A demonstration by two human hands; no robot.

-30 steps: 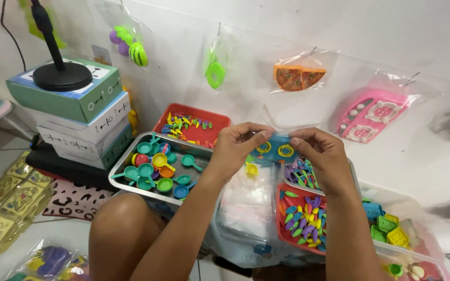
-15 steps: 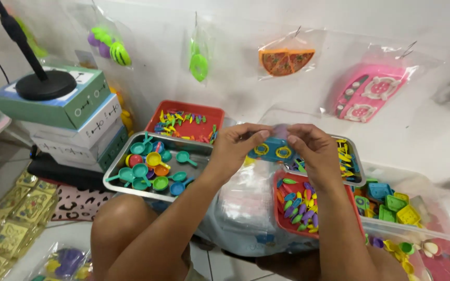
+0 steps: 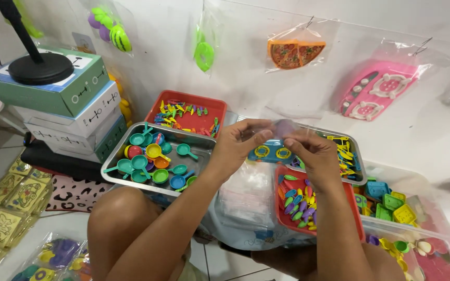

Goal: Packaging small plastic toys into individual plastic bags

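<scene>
White wall behind; hands [image 3: 240, 143] [image 3: 311, 151] pinch clear bag [image 3: 276, 128].

The clear bag [image 3: 274, 130] pinched between both hands blurs at its top edge; the blue toy [image 3: 271, 152] below them is partly hidden by the fingers.

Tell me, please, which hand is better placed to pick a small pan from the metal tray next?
Probably the left hand. It grips the clear plastic bag on the side next to the metal tray of small coloured toy pans, while the right hand sits over the red tray.
</scene>
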